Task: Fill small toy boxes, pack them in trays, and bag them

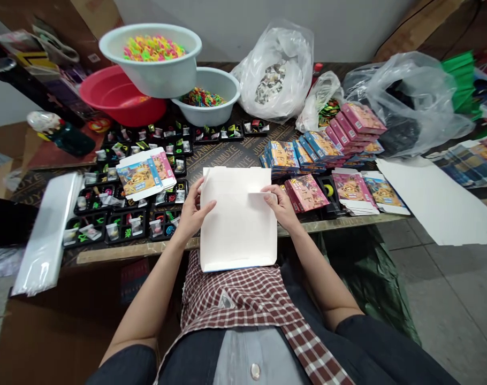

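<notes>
From my remote seat, the head camera looks down past the person's lap to a long desk (pixel 139 250). The left hand (pixel 193 215) and right hand (pixel 278 207) both hold a plain white cardboard box blank (pixel 238 227) at the middle of the near edge of the desk. Its lower end rests on a red-and-white checked apron (pixel 237 294), and its upper part reaches over the desk. That support seems to take the weight off the hands and leave them free to work the card.

The left fingers (pixel 198 199) are closed around the blank's left side, with the thumb on its white face. The right fingers (pixel 271 191) are closed on a flap near the upper right corner, which suggests a deliberate hold on that fold.

Left of the blank, black plastic trays (pixel 127 228) filled with small packets sit in rows, and a flat printed box blank (pixel 145 174) lies across them. To the right, stacks of blue printed boxes (pixel 281 155) and pink printed boxes (pixel 356 120) stand close together, apparently sorted by colour. Toward the far edge of the desk, a white plastic basin (pixel 150 59) of neon pieces sits tilted on a red plastic basin (pixel 119 96), beside a second white basin (pixel 207 96) and a clear plastic bag (pixel 273 69).
</notes>
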### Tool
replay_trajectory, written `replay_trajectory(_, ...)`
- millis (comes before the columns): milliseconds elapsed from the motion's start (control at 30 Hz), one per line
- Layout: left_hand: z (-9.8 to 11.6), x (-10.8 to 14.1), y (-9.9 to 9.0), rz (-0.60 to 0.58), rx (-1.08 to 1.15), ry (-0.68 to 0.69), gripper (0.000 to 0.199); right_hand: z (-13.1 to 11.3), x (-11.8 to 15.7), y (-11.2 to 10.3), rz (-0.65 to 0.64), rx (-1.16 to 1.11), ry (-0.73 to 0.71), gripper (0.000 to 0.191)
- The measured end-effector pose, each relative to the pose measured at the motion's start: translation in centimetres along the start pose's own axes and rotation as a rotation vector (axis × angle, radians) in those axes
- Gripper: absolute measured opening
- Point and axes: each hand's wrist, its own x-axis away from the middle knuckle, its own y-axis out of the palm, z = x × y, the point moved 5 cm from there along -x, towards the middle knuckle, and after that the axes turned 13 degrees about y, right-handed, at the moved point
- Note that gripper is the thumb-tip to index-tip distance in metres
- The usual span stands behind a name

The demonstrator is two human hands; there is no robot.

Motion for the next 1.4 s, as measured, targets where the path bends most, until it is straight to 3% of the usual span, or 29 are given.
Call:
replay_trajectory(67,-0.5,-0.1,0.5,-0.005,-0.032,0.000,0.043,0.7,-0.5,0.5,-0.063,-0.052,0.069,0.041)
replay_trajectory(133,-1.1,-0.3,0.9,-0.008,-0.068,-0.016,0.030,1.7,-1.2,0.7,-0.033,-0.100,0.132,0.046)
replay_trajectory(300,-3.8,-0.8,1.4,0.047,0.057,-0.154,0.025,4.1,-4.1,0.7,0.101,-0.129,0.195,0.047)
replay_trajectory(367,-5.2,-1.3,1.5,0.074,0.151,-0.263,0.043,4.7,-5.2,0.5,0.093,-0.147,0.221,0.048)
replay_trajectory(433,-6.6,-1.9,1.7,0.015,0.221,-0.367,0.059,5.1,-6.0,0.3,0.066,-0.173,0.266,0.062)
replay_trajectory(500,-7.6,-2.4,2.0,-0.122,0.215,-0.421,0.052,5.5,-6.5,0.2,0.012,-0.184,0.321,0.077)
replay_trajectory(600,-8.5,-2.9,1.9,-0.257,0.084,-0.408,0.035,6.2,-6.6,0.5,-0.101,-0.188,0.400,0.073)
replay_trajectory(733,-8.9,-2.6,2.4,-0.287,0.041,-0.416,0.040,6.5,-6.1,1.2,-0.142,-0.217,0.417,0.055)
replay_trajectory(800,-8.8,-2.3,2.7,-0.285,0.098,-0.489,0.048,6.5,-5.9,1.1,-0.104,-0.212,0.418,0.057)
replay_trajectory(900,-8.8,-2.0,2.9,-0.287,0.205,-0.645,0.061,6.9,-5.4,0.9,-0.118,-0.249,0.541,0.063)
replay_trajectory(967,-8.7,-2.3,2.8,-0.360,0.228,-0.690,0.061,7.0,-5.2,0.4,-0.156,-0.239,0.601,0.066)
replay_trajectory(1033,-8.4,-2.9,2.8,-0.517,0.199,-0.640,0.053,6.4,-5.2,-0.2,-0.197,-0.129,0.519,0.062)
replay_trajectory(1100,-7.9,-3.5,3.2,-0.709,0.105,-0.513,0.042,5.1,-5.3,-0.6,-0.242,0.072,0.332,0.050)
replay_trajectory(1167,-7.3,-4.1,3.7,-0.874,-0.118,-0.322,0.029,3.6,-5.3,-0.3,-0.294,0.332,0.135,0.032)
replay_trajectory(1267,-6.2,-4.6,4.7,-1.024,-0.588,-0.022,0.014,1.8,-5.0,1.1,-0.399,0.738,-0.080,0.005)
replay_trajectory(1400,-4.8,-4.4,5.8,-1.153,-0.912,0.168,0.019,0.4,-4.4,3.2,-0.511,1.147,-0.205,0.018)
